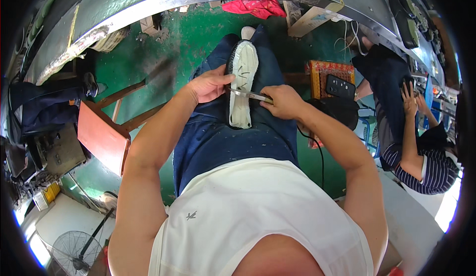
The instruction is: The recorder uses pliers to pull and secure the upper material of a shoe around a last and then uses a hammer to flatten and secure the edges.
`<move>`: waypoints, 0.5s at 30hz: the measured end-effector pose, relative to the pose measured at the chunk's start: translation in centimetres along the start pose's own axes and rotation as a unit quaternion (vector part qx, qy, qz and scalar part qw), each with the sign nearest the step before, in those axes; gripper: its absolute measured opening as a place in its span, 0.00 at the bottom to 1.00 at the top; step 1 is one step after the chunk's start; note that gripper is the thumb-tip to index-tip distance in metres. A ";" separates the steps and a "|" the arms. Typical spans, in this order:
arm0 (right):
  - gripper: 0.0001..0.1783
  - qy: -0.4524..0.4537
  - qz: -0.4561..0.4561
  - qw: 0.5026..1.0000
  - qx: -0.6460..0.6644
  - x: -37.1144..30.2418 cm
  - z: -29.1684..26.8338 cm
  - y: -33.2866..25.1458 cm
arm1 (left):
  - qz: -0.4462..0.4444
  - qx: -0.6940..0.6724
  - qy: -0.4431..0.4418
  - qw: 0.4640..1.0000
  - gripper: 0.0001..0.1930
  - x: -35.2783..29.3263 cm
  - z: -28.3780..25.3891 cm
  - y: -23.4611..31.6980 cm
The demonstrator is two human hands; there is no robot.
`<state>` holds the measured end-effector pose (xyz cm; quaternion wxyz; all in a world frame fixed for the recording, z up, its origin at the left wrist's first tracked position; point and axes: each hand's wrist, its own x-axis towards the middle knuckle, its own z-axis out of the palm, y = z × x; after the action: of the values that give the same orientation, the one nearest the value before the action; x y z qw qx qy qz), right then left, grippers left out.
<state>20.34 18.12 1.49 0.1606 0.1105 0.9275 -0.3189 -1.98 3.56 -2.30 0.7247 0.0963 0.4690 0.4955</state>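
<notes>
A shoe (240,110) lies lengthwise over my lap with its pale, wrinkled underside up and a dark edge along its left side. My left hand (212,83) grips that left edge, thumb resting on the underside. From the right, my right hand (285,101) is closed around the handle end of a slim metal tool (254,95). The tool's silver front part lies across the middle of the shoe, its tip close to my left fingers. Whether it is a knife or pincers, I cannot tell. Several dark marks show on the underside above it.
A grey metal bench edge (163,9) curves across the front. To my left stands a reddish stool (101,135); to my right a black phone (340,86) rests by a red woven seat (320,73). A co-worker (421,162) sits at the far right. A fan (74,251) stands lower left.
</notes>
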 end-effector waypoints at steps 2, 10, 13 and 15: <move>0.11 0.049 0.019 0.997 0.059 -0.9 0.9 0.7 | 0.023 -0.043 -0.076 0.996 0.39 0.1 -0.1 -0.2; 0.09 0.033 0.042 0.997 -0.060 -4.3 0.4 -1.7 | 0.060 0.120 0.072 0.988 0.40 1.3 3.0 -1.6; 0.09 0.111 -0.037 0.980 -0.162 -5.0 1.1 -1.7 | 0.068 0.107 0.058 0.990 0.38 1.0 3.4 -2.0; 0.10 0.053 -0.010 0.988 -0.144 -5.4 1.2 -2.7 | 0.075 0.122 0.073 0.987 0.38 0.9 3.5 -1.9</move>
<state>24.80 14.73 4.10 0.1222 0.0933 0.9720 -0.1776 2.02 4.49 -2.13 0.6322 0.1818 0.5692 0.4933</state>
